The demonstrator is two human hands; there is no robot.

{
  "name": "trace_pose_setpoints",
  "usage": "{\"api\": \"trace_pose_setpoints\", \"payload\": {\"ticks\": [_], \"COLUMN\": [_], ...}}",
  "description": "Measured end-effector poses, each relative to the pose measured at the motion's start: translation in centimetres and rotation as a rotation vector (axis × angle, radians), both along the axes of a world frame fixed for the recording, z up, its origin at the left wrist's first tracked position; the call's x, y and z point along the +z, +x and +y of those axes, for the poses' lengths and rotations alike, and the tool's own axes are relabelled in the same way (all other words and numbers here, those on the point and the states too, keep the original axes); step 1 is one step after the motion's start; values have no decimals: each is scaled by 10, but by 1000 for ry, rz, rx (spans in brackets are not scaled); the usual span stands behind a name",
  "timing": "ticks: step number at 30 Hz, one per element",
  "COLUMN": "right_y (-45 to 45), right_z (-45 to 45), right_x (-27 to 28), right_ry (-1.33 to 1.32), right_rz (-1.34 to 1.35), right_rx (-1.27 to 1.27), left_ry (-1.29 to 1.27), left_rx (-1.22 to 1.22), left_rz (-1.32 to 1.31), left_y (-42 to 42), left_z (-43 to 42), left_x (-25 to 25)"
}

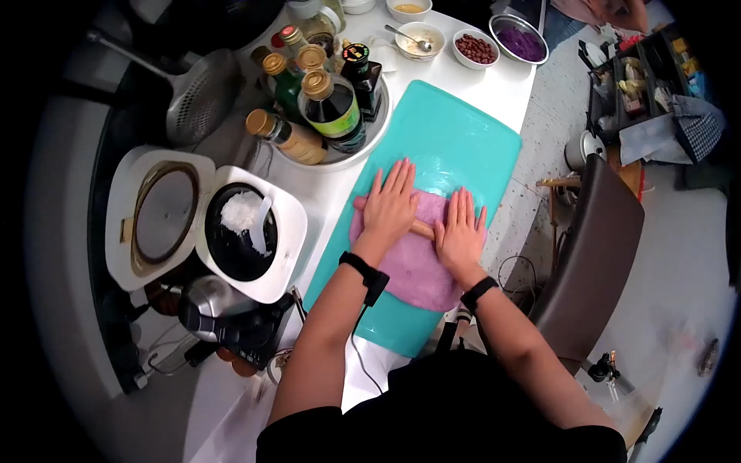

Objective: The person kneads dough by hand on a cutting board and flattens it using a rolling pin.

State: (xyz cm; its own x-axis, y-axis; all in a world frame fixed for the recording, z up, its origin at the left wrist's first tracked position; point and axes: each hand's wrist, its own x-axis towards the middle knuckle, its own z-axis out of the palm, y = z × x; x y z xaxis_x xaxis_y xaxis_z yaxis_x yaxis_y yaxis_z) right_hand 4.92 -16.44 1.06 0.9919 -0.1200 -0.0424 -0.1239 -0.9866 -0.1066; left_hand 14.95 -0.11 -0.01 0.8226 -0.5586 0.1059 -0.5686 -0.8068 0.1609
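A sheet of purple dough (421, 272) lies flattened on a teal mat (471, 127). Across its upper part runs a wooden rolling pin (421, 228), showing between my two hands. My left hand (391, 202) lies flat over the pin's left portion, fingers stretched forward. On the right portion rests my right hand (461, 234), its fingers also extended and slightly spread. Both palms press down from above rather than wrapping around the pin. The pin's right end is hidden under my right hand.
Left of the mat, bottles (332, 112) crowd a round white tray (374, 143). An open rice cooker (289, 255) holds white rice and a paddle. Bowls of red beans (475, 49), purple mash (521, 44) and a pale mixture (421, 38) line the far edge. A brown chair (590, 255) stands right.
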Motion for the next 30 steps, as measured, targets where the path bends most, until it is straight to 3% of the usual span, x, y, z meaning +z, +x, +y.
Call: {"api": "trace_pose_setpoints", "payload": {"ticks": [5,10,15,19,22,23,26,28,30], "right_y": [45,43,-45,-119,-106,-94,-50,-45,-48], "right_z": [-29,-35,14,43,36,33,19,19,24], "right_x": [0,-5,2,19,24,23,15,6,1], "right_ry": [-32,7,185,298,534,535,182,150,124], "right_rz": [-96,-98,4,49,-9,-9,-85,-38,22], "right_rx": [-25,39,177,344,206,208,163,153,142], "left_ry": [-17,-230,-54,-132,-75,-116,-192,-228,-47], "left_rx": [-16,-99,-33,3,55,63,84,101,144], "left_rz": [59,37,97,180,182,156,100,71,99], "left_y": [47,51,-44,-118,-126,-107,-62,-56,-62], "left_z": [-34,-38,21,67,64,54,17,6,3], "left_x": [-12,-8,4,11,19,21,18,7,-4]}}
